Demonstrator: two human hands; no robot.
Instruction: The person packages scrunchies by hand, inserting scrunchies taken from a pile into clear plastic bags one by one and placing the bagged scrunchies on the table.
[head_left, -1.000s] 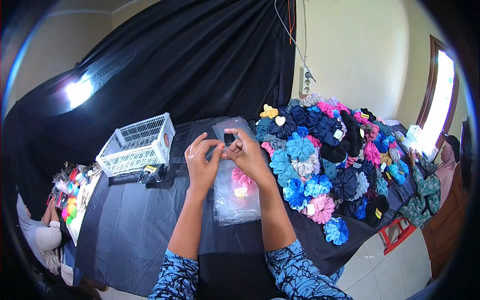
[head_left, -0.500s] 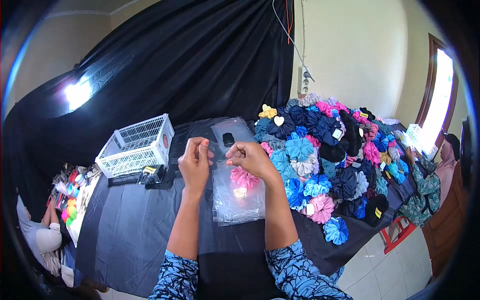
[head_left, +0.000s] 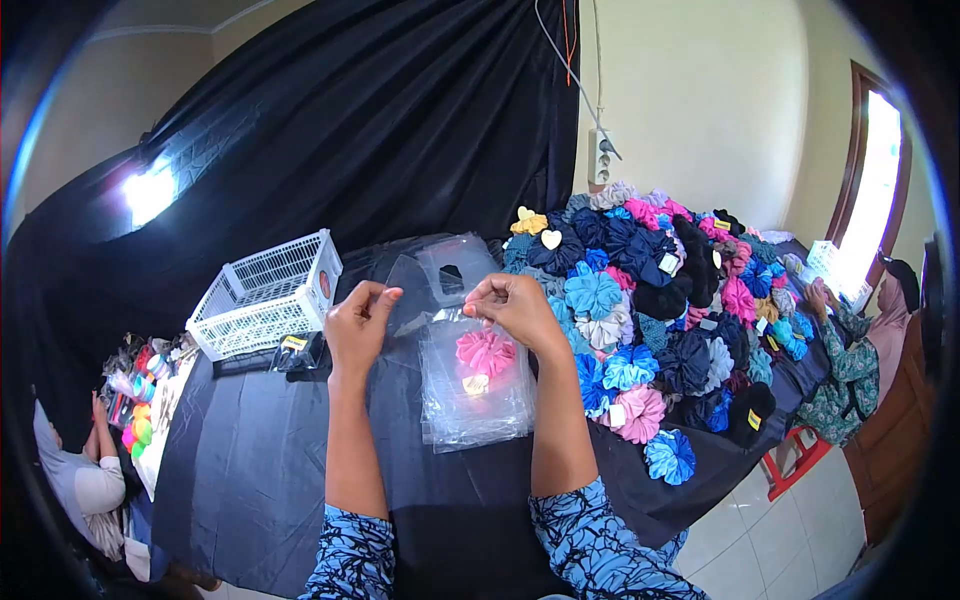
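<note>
A clear plastic bag [head_left: 418, 298] is stretched between my two hands above the black-covered table. My left hand [head_left: 357, 325] pinches its left edge between thumb and fingers. On the other side, my right hand [head_left: 515, 310] grips it with thumb and fingertips pressed together. Just below the hands, a pink scrunchie [head_left: 486, 352] with a pale heart-shaped tag [head_left: 475, 384] lies on a stack of clear plastic bags [head_left: 470, 425]. Behind the held bag lies more clear plastic [head_left: 462, 252], partly overlapped by it in view.
A white plastic basket [head_left: 262, 322] stands at the left, with a small black packaged item [head_left: 296, 352] before it. A large heap of scrunchies [head_left: 640, 310] covers the table's right side. People sit at far left [head_left: 85, 480] and far right [head_left: 855, 370]. A red stool [head_left: 797, 462] stands right.
My hands have moved apart, the left one shifting leftward and slightly down. The clear bag now shows opened out between them. The pink scrunchie stays on the stack.
</note>
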